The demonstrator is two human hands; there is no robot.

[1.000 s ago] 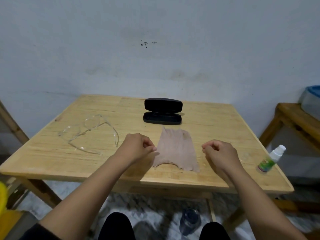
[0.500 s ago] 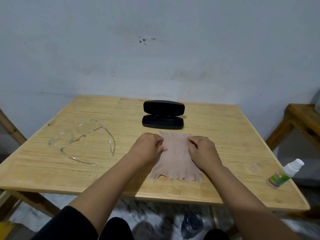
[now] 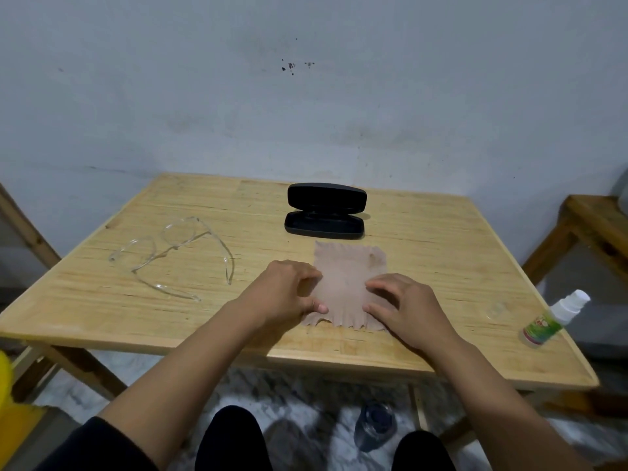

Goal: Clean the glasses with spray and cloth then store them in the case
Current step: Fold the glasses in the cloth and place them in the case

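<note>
A beige cloth lies flat on the wooden table, just in front of an open black glasses case. My left hand rests on the cloth's left edge, its thumb lying on the near corner. My right hand presses spread fingers on the cloth's right near part. Clear-framed glasses lie unfolded on the table to the left, apart from both hands. A small white spray bottle with a green label lies on its side near the table's right edge.
A small clear cap sits on the table near the bottle. A wooden bench stands to the right. A dark bottle stands on the floor under the table, between my knees. A yellow object is at the far left.
Both hands came in from either side onto the cloth, then slid back toward its near edge. The cloth now lies flatter and squarer.
</note>
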